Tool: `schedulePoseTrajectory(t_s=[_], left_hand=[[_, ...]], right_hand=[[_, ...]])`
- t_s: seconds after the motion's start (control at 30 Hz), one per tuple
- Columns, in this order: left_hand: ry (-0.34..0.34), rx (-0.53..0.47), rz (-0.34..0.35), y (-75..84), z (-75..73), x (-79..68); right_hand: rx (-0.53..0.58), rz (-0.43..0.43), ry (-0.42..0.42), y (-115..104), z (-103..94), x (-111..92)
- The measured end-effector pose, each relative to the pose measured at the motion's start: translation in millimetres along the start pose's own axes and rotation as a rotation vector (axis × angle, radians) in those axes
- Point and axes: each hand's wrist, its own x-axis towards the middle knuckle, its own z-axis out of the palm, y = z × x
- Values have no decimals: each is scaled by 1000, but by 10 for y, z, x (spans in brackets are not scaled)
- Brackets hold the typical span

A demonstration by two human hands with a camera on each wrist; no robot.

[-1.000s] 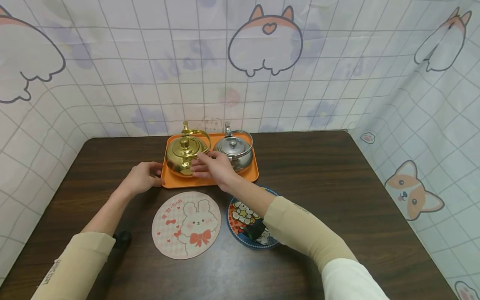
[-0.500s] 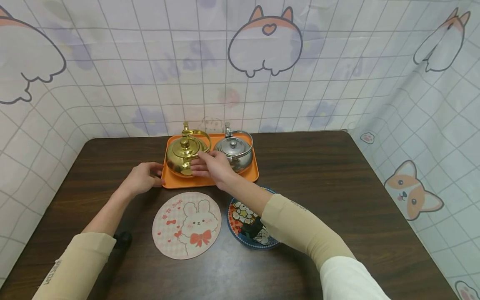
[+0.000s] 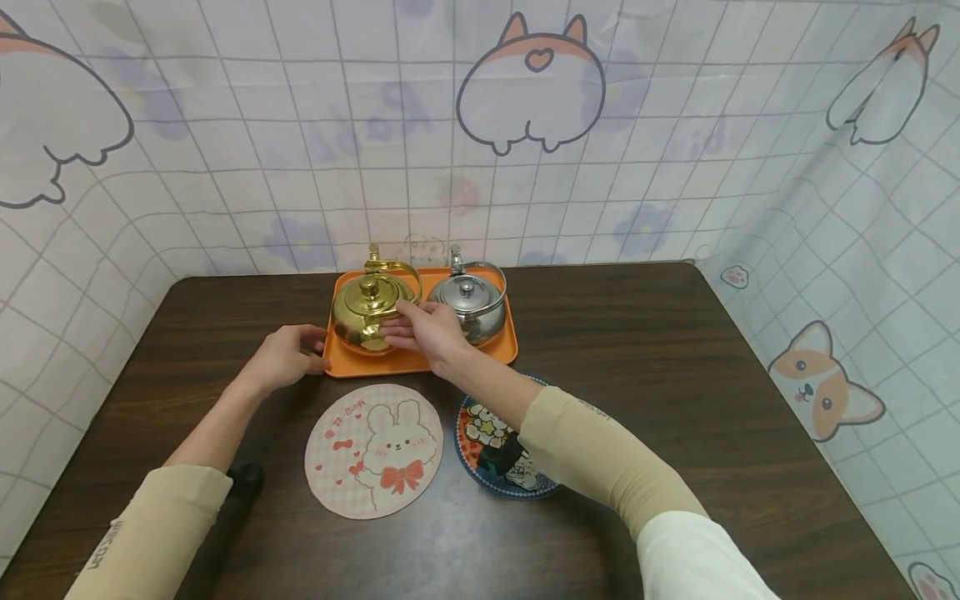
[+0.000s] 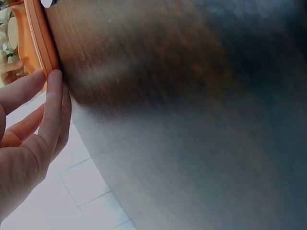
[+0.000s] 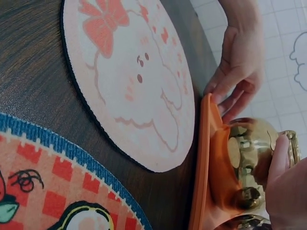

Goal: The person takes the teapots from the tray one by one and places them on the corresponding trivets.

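An orange tray at the back of the table bears a gold teapot and a silver teapot side by side, both with arched handles. My left hand is at the tray's front left corner; in the left wrist view its thumb and fingertips pinch the orange rim. My right hand is in front of the teapots, fingers extended and slightly spread across the gold teapot's front. In the right wrist view its thumb lies along the gold handle; whether it presses on it is unclear.
A round pink rabbit mat lies in front of the tray. Right of it is a round blue-edged cartoon mat, partly under the right forearm. A small dark object sits by the left sleeve. A patterned curtain stands behind the table.
Both hands, the tray and the teapots stay in place. Only the right forearm and sleeve shift very slightly left.
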Motion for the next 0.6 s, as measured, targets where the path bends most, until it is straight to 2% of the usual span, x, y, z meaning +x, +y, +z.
schedulePoseTrajectory(t_s=[0.33, 0.6], left_hand=[[2, -2, 8, -27, 0, 2], [7, -5, 15, -25, -9, 4]], right_hand=[[-13, -45, 16, 28, 20, -5], [-26, -78, -3, 19, 38, -49]])
